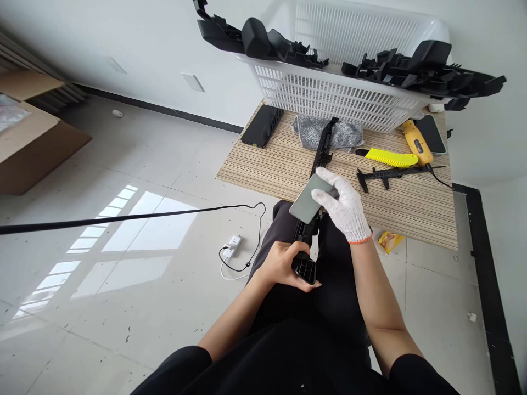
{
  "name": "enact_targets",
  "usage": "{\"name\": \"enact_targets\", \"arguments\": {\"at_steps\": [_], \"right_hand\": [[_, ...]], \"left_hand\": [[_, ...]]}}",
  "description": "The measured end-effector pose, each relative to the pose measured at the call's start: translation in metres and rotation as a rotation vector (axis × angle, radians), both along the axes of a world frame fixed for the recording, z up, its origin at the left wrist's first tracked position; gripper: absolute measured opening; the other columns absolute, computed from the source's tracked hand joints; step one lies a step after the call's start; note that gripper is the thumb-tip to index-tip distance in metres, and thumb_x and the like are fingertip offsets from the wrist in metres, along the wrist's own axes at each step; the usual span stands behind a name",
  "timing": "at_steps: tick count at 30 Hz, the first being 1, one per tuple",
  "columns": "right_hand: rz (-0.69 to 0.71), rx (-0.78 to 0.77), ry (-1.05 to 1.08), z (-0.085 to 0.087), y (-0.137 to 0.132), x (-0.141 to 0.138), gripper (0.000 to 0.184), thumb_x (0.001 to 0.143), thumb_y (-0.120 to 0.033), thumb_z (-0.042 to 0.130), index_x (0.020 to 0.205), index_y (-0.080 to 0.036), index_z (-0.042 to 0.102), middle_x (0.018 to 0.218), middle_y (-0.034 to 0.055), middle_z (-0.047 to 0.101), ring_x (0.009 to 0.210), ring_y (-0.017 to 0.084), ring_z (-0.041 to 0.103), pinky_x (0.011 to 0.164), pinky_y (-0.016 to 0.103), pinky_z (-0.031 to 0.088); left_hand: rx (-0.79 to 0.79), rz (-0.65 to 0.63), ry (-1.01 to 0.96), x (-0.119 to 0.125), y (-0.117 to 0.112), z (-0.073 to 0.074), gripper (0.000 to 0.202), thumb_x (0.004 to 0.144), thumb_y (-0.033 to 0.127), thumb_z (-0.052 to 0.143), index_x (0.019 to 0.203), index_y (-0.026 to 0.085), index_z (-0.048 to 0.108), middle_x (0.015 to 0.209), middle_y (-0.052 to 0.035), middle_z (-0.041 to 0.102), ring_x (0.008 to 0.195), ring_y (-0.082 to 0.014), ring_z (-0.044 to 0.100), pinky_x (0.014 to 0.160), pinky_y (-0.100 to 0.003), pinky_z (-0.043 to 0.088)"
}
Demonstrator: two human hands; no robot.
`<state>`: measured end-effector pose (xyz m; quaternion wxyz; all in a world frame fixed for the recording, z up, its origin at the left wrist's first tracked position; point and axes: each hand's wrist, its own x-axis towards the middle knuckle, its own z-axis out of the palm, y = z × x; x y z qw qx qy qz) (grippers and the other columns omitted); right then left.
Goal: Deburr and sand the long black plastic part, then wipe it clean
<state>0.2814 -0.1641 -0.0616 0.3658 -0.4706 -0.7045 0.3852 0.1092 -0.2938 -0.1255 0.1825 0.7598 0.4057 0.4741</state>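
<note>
A long black plastic part (321,153) runs from my lap up onto the striped wooden table (411,208). My bare left hand (284,264) is closed round its near end, over my lap. My right hand (343,206), in a white knit glove, is closed on a flat grey block (305,204) and presses it against the part's middle, at the table's near edge.
A white plastic basket (329,93) at the table's far edge carries several black plastic parts (415,68). On the table lie a grey cloth (317,129), a black box (262,125), a yellow knife (389,157), a black caliper (387,174), a yellow tool (416,142). A power strip (234,243) and cardboard box (28,137) are on the floor.
</note>
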Motion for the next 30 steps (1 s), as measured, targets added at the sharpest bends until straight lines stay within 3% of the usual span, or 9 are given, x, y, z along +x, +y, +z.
{"name": "enact_targets", "arguments": {"at_steps": [5,10,14,18,23,27,30], "right_hand": [[0.203,-0.025,-0.057,0.0007,-0.0002,-0.0007,0.051,0.089,-0.051,0.075,0.138,-0.037,0.068,0.118,0.0026,0.072,0.092,0.022,0.068,0.09,0.044,0.059],[0.033,0.004,0.0,0.0004,0.0002,-0.001,0.052,0.09,-0.049,0.073,0.139,-0.033,0.067,0.126,0.0046,0.07,0.09,0.021,0.066,0.09,0.043,0.058],[0.202,-0.026,-0.063,-0.0005,0.0003,-0.001,0.051,0.089,-0.049,0.076,0.137,-0.036,0.069,0.119,0.003,0.072,0.085,0.021,0.066,0.086,0.043,0.059],[0.0,0.025,0.011,-0.0024,0.0004,-0.0009,0.052,0.091,-0.049,0.073,0.14,-0.034,0.067,0.121,0.0044,0.072,0.084,0.02,0.066,0.088,0.044,0.059],[0.199,-0.027,-0.031,-0.0016,0.0004,-0.0009,0.05,0.088,-0.049,0.077,0.135,-0.034,0.07,0.125,0.0024,0.073,0.085,0.02,0.066,0.084,0.041,0.06],[0.006,0.011,0.026,-0.0016,0.0001,-0.0013,0.052,0.09,-0.049,0.074,0.138,-0.032,0.068,0.127,0.0042,0.072,0.088,0.021,0.067,0.09,0.044,0.059],[0.108,-0.031,0.002,-0.002,0.0003,-0.0011,0.052,0.088,-0.049,0.077,0.136,-0.033,0.069,0.127,0.003,0.073,0.092,0.022,0.069,0.091,0.043,0.059]], "left_hand": [[0.012,-0.001,-0.001,0.0005,0.0003,0.0011,0.054,0.069,0.065,0.076,0.094,0.022,0.054,0.061,0.0063,0.064,0.041,-0.0087,0.058,0.039,-0.021,0.041],[0.007,-0.001,-0.011,0.0007,0.0003,0.0011,0.053,0.07,0.064,0.076,0.095,0.023,0.054,0.065,0.0054,0.067,0.041,-0.0083,0.058,0.04,-0.021,0.041],[0.017,0.003,0.002,0.0004,0.0004,0.0011,0.054,0.069,0.064,0.076,0.096,0.023,0.054,0.062,0.0066,0.064,0.04,-0.0083,0.056,0.039,-0.021,0.04],[0.008,-0.001,-0.001,-0.0001,0.0003,0.001,0.053,0.071,0.064,0.074,0.096,0.023,0.053,0.065,0.0054,0.066,0.041,-0.0087,0.058,0.04,-0.021,0.041],[0.008,0.0,-0.005,0.0004,0.0001,0.0005,0.054,0.069,0.064,0.076,0.095,0.023,0.054,0.062,0.0063,0.065,0.041,-0.0088,0.058,0.039,-0.021,0.041],[0.005,0.0,-0.01,0.0008,0.0004,0.0012,0.052,0.072,0.064,0.074,0.095,0.023,0.053,0.064,0.0054,0.066,0.041,-0.0084,0.058,0.04,-0.021,0.041],[0.009,-0.004,-0.005,0.0005,0.0005,0.0013,0.052,0.071,0.065,0.074,0.095,0.023,0.054,0.063,0.0061,0.065,0.041,-0.0084,0.057,0.039,-0.021,0.04]]}}
